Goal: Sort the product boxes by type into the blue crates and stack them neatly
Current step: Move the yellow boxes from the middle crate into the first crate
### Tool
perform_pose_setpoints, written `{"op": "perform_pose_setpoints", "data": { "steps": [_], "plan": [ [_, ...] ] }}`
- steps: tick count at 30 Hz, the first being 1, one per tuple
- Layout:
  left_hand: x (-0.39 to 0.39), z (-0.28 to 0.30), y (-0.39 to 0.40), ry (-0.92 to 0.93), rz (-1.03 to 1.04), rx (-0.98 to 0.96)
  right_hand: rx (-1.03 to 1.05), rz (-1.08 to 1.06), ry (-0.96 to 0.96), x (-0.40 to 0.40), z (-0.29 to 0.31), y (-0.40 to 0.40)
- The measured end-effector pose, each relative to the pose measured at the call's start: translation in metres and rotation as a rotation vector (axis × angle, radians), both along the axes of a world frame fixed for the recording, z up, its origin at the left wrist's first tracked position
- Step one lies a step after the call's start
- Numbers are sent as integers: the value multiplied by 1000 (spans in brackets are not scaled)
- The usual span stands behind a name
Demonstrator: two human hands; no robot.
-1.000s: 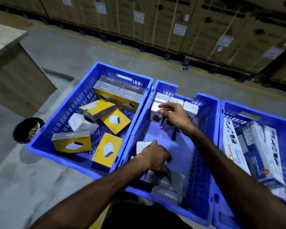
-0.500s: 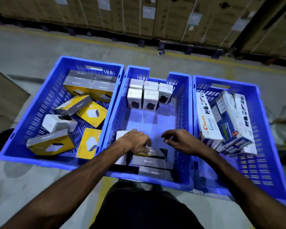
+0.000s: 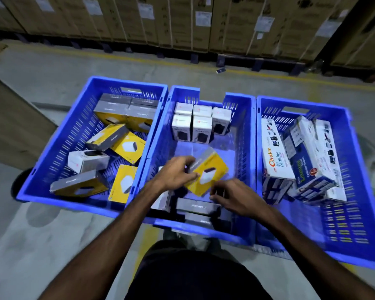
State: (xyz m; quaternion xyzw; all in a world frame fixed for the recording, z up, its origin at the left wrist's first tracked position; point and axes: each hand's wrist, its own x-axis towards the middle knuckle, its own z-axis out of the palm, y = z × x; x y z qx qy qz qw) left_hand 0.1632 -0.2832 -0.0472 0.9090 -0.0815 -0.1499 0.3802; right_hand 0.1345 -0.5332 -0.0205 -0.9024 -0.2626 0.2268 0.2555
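Fingers (image 3: 189, 169) of the left hand (image 3: 178, 173) are curling round the near-left edge of a yellow box (image 3: 207, 175), holding it tilted above the middle blue crate (image 3: 246, 169). Right hand (image 3: 232, 197) is reaching in from the near right, its fingertips touching the box's lower corner, forearms angling inward.

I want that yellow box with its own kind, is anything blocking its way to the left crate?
Only the crate walls between them. The left hand holds the yellow box above the middle crate, and the left crate is open on top.
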Motion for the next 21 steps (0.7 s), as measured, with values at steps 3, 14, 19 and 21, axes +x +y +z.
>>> {"op": "perform_pose_setpoints", "data": {
  "steps": [3,14,19,21],
  "plan": [
    [-9,20,19,46,338,-377,-99,87,-21,-6,-13,7],
    [-43,59,173,10,1325,-881,-397,406,69,5,-61,58],
    [-52,28,194,78,1389,-334,-381,500,62,12,-65,68],
    [-60,21,183,93,1354,-112,-360,479,128,14,-66,70]
  ]
}}
